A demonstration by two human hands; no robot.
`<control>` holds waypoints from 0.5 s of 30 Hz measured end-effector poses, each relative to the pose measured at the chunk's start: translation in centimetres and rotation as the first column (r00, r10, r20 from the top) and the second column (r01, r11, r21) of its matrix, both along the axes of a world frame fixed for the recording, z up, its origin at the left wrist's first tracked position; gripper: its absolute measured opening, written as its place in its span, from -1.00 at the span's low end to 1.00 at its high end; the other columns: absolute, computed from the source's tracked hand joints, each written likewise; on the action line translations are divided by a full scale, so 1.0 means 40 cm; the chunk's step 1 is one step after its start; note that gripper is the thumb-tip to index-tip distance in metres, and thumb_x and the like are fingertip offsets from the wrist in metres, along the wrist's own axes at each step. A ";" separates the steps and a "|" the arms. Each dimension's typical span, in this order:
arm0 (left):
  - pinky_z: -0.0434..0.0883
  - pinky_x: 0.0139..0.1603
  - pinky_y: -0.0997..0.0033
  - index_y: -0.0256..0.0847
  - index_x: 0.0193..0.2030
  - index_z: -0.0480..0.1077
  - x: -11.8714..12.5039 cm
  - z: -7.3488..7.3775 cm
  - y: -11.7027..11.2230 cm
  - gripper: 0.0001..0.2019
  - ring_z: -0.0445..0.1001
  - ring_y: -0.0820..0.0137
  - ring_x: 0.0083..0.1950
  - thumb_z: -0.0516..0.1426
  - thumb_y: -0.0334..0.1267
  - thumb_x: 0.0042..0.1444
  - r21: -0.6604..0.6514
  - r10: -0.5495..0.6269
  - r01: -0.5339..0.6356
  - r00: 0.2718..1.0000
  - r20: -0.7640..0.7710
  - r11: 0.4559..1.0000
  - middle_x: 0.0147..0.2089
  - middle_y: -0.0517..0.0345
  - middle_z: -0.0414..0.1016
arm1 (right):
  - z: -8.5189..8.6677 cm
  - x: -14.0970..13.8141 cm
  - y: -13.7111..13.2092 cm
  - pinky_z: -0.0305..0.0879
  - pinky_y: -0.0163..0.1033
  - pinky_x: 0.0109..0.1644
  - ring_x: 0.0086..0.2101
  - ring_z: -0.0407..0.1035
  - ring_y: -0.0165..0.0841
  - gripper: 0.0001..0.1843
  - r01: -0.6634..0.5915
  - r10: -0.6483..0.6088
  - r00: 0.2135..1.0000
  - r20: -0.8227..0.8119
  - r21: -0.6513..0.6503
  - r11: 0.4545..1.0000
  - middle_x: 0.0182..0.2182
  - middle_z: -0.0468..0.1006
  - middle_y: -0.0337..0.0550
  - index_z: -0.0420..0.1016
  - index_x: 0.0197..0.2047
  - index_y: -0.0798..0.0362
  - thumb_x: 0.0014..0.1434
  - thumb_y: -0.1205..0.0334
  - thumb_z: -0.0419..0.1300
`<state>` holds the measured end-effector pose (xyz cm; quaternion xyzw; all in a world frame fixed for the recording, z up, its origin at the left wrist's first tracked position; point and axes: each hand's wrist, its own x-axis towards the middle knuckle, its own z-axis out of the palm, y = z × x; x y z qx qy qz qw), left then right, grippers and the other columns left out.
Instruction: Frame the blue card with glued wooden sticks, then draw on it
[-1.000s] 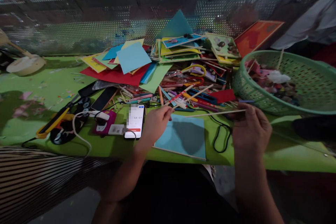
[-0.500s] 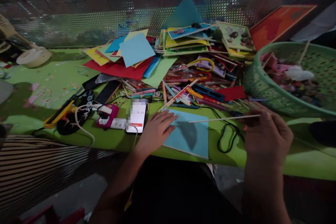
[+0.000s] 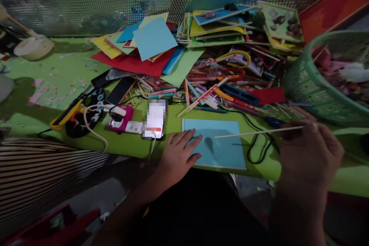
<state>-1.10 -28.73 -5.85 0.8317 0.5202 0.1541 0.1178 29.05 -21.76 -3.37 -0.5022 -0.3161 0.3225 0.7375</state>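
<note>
A blue sheet of card (image 3: 223, 134) lies on the green table near its front edge. Pale strips run along its left and bottom edges. My left hand (image 3: 180, 152) rests on the card's left side with its fingers stretched out, covering part of that edge. My right hand (image 3: 313, 150) pinches a thin wooden stick (image 3: 256, 132) by its right end. The stick hovers roughly level above the card, its free tip over the middle, and a shadow falls on the card below.
A lit phone (image 3: 155, 119) and a pink socket block (image 3: 121, 119) sit left of the card. Behind lie piled pens and sticks, stacked coloured cards (image 3: 155, 38) and a yellow-handled glue gun (image 3: 66, 115). A green basket (image 3: 305, 73) stands right; a black cord (image 3: 255, 150) loops beside the card.
My left hand has slid down the card's left side, uncovering its upper left corner. The stick stays pinched in my right hand over the card. The view has shifted.
</note>
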 end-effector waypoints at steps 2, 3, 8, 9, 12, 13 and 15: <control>0.34 0.31 0.04 -0.09 0.38 0.38 0.001 0.019 0.013 -0.58 0.45 0.17 0.35 0.06 -0.07 0.48 0.019 0.014 -0.016 0.994 0.105 1.000 0.39 -0.01 0.47 | 0.001 -0.025 -0.015 0.37 -0.22 -0.47 -0.49 0.46 -0.34 -0.88 -0.043 0.043 0.998 0.034 -0.003 0.999 -0.43 0.61 -0.18 0.69 -0.41 0.00 -0.01 0.15 0.45; 0.34 0.29 0.06 -0.10 0.38 0.37 0.006 0.028 0.020 -0.58 0.46 0.18 0.34 0.04 -0.06 0.49 0.028 0.002 -0.007 0.987 0.160 1.000 0.37 -0.01 0.50 | 0.000 -0.042 -0.027 0.37 -0.21 -0.46 -0.49 0.47 -0.33 -0.88 -0.080 0.081 0.995 0.057 -0.008 0.997 -0.43 0.62 -0.19 0.70 -0.38 -0.01 0.03 0.13 0.44; 0.43 0.07 0.14 -0.13 0.31 0.41 0.046 0.038 0.040 -0.65 0.59 0.24 0.01 0.01 -0.17 0.50 0.004 -0.113 0.117 0.956 0.270 0.993 0.00 0.05 0.68 | -0.011 -0.120 -0.098 0.49 -0.11 -0.24 -0.36 0.56 -0.27 -0.83 -0.338 0.352 0.918 0.184 -0.104 0.935 -0.33 0.70 -0.17 0.73 -0.20 -0.10 0.27 0.04 0.34; 0.43 0.00 0.16 -0.13 0.22 0.47 0.047 0.032 0.042 -0.69 0.59 0.25 -0.09 0.00 -0.23 0.50 0.007 -0.118 0.120 0.958 0.261 0.993 -0.12 0.08 0.67 | -0.013 -0.119 -0.109 0.51 -0.09 -0.19 -0.32 0.58 -0.25 -0.83 -0.384 0.409 0.883 0.230 -0.147 0.912 -0.30 0.71 -0.15 0.74 -0.17 -0.10 0.29 0.05 0.34; 0.43 -0.13 0.22 -0.16 -0.07 0.55 0.022 0.008 0.042 -0.70 0.55 0.28 -0.23 -0.03 -0.32 0.48 0.054 -0.103 0.092 0.959 0.264 0.994 -0.26 0.10 0.63 | -0.011 -0.058 -0.129 0.51 -0.11 -0.15 -0.27 0.59 -0.24 -0.73 -0.397 0.503 0.780 0.372 -0.326 0.858 -0.19 0.72 -0.11 0.72 0.01 -0.11 0.27 0.08 0.37; 0.44 -0.13 0.23 -0.17 -0.09 0.55 0.005 0.000 0.041 -0.71 0.55 0.29 -0.23 -0.02 -0.32 0.48 0.066 -0.086 0.071 0.957 0.276 0.995 -0.26 0.11 0.64 | -0.010 -0.021 -0.133 0.50 -0.13 -0.16 -0.27 0.58 -0.25 -0.70 -0.323 0.464 0.772 0.435 -0.360 0.875 -0.17 0.72 -0.12 0.70 0.05 -0.11 0.27 0.07 0.37; 0.43 -0.14 0.24 -0.16 -0.13 0.53 -0.033 -0.014 0.035 -0.77 0.57 0.30 -0.22 0.03 -0.31 0.47 0.098 -0.069 0.040 0.947 0.314 0.994 -0.26 0.13 0.64 | -0.014 0.063 -0.137 0.46 -0.18 -0.14 -0.22 0.54 -0.28 -0.75 -0.030 0.242 0.741 0.626 -0.329 0.944 -0.16 0.69 -0.15 0.71 -0.02 -0.10 0.25 0.06 0.38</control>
